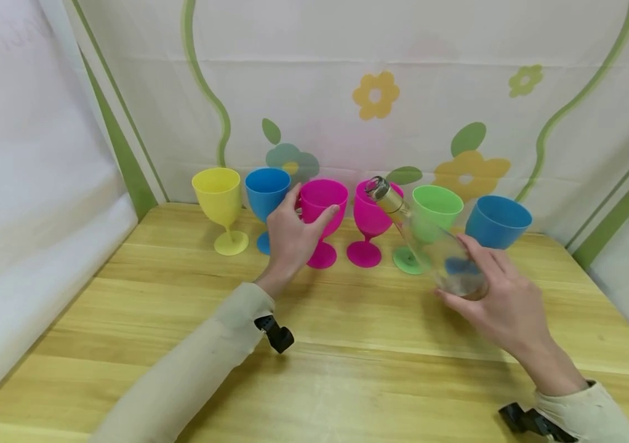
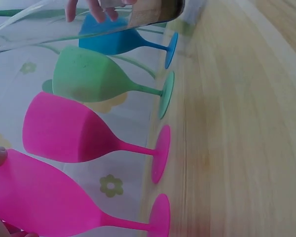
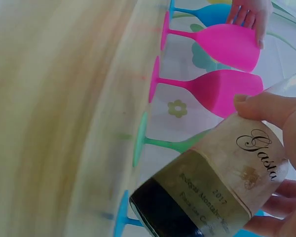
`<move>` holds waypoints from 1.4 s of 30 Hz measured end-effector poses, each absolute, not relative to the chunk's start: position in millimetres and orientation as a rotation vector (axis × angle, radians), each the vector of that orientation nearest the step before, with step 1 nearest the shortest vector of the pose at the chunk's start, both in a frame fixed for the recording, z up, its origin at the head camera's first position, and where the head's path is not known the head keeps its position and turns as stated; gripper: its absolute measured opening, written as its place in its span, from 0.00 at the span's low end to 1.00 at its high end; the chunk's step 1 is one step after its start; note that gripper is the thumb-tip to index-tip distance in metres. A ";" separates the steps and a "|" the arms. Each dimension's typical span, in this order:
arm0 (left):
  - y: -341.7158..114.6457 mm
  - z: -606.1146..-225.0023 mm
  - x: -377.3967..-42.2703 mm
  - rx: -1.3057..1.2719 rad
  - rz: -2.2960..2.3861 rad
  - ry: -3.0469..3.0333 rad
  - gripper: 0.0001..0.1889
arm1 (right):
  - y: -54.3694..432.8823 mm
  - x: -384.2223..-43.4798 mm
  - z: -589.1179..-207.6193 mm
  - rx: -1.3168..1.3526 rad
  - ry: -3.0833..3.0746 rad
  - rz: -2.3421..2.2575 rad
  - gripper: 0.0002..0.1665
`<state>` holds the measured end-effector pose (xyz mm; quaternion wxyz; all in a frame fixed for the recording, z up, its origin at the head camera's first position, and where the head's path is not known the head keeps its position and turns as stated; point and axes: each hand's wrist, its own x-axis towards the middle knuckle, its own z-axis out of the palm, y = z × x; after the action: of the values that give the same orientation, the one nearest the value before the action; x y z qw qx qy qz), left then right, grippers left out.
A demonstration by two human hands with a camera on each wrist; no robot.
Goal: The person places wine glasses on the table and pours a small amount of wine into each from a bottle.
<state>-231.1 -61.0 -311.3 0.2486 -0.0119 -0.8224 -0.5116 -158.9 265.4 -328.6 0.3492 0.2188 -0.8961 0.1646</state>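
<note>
My left hand [image 1: 295, 237] holds the bowl of a pink goblet [image 1: 322, 200], thumb on the near side and fingers at its left; the goblet stands upright on its foot. With my right hand [image 1: 505, 301] I grip a clear glass bottle [image 1: 439, 249] near its base, tilted so the neck points up and left. Its mouth appears in front of a second pink goblet [image 1: 368, 221] in the head view. In the right wrist view, the bottle's label [image 3: 241, 173] shows dark print, with thumb and fingers round it. Any liquid inside cannot be made out.
The goblets stand in a row along the back of the wooden table [image 1: 314, 381]: yellow [image 1: 217, 191] and blue [image 1: 264, 191] at the left, green [image 1: 437, 203] and another blue [image 1: 498, 218] at the right. Behind them hangs a flowered white cloth [image 1: 303, 92].
</note>
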 end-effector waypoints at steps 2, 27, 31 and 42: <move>-61.8 -311.1 -228.5 -0.041 -1.406 -2.253 0.44 | 265.3 -160.1 -327.0 0.563 -2.278 0.383 0.60; -70.7 -308.3 -204.7 -0.208 -1.526 -2.266 0.39 | 267.4 -181.2 -301.6 0.625 -2.081 0.100 0.41; -72.6 -308.3 -201.5 -0.202 -1.537 -2.280 0.40 | 268.2 -185.2 -301.2 0.622 -2.046 0.087 0.40; -72.4 -307.7 -195.8 -0.228 -1.525 -2.303 0.39 | 277.2 -190.9 -294.5 0.664 -1.997 -0.012 0.40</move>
<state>-195.8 -72.4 -307.7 0.1840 -0.0808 -0.8167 -0.5410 -190.9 277.2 -294.5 0.4955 0.2740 -0.8242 -0.0051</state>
